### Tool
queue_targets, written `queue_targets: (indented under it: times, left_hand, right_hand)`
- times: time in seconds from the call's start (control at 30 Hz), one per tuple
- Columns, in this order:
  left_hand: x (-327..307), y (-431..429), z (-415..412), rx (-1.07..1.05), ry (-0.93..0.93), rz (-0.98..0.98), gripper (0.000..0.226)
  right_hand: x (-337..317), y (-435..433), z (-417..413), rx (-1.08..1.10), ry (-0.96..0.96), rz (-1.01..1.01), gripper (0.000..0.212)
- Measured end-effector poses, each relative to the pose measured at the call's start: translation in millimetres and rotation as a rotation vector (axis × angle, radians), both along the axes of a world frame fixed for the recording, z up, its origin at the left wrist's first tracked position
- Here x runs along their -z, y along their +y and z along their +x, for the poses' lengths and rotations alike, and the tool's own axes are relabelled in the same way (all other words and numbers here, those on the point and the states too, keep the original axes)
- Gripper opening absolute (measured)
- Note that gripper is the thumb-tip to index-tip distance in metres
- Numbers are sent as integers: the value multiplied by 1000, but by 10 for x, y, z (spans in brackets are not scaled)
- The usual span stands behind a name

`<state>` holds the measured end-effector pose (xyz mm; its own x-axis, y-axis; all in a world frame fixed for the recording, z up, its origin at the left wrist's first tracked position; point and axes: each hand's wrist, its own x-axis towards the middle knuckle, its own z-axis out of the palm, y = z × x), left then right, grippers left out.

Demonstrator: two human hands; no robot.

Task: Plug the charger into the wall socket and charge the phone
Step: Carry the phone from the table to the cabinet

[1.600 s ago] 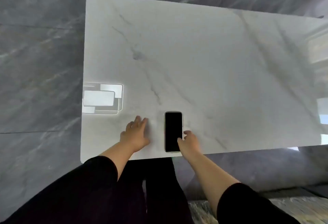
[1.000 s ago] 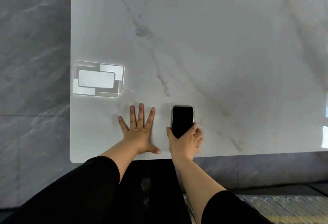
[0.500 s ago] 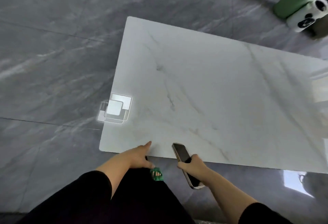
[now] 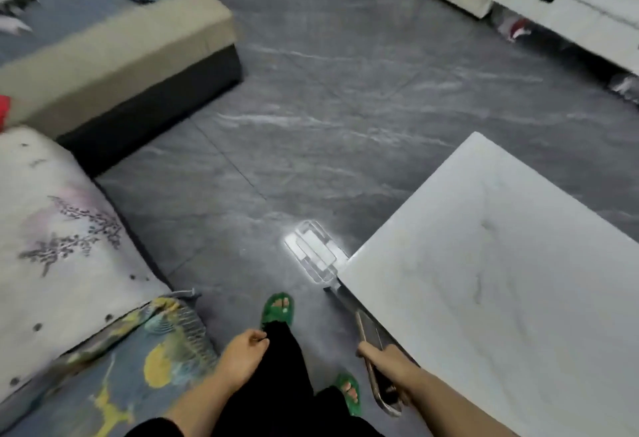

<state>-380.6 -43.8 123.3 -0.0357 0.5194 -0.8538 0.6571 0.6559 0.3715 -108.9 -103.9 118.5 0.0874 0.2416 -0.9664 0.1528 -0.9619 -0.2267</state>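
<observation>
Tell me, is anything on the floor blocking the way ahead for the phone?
Nothing visible does. The right hand carries the phone beside the table; the grey floor ahead lies open. No wall socket or charger is in view.

Setting: a home, living-room type space. Evidence: dark grey marble-look tile floor [image 4: 345, 97]; low white marble-pattern table [image 4: 501, 281]; cushioned seating with a floral cover [image 4: 52, 246] and a patterned blue-and-yellow throw [image 4: 145, 367]; a wide upholstered ottoman or daybed [image 4: 114, 45]; white drawer cabinet [image 4: 570, 11] along the far wall; person's feet in green slippers [image 4: 277, 308].
</observation>
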Motion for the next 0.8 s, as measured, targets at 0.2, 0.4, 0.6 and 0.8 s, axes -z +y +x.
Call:
queue_targets:
  times: [0.2, 0.4, 0.6, 0.8]
  left_hand:
    - [-162, 728, -825, -262, -41, -6, 22]
    - [-282, 1859, -1178, -205, -120, -49, 10]
    - [-232, 3043, -698, -55, -149, -53, 20]
    - [-89, 4267, 459, 139, -188, -67, 31]
  right_hand:
    - [-33, 1352, -686, -146, 20, 100, 45]
    - [44, 2242, -1007, -65, -65, 92, 54]
    - [-4, 2469, -580, 204, -101, 14, 39]
    - [147, 2691, 294, 438, -122, -54, 40]
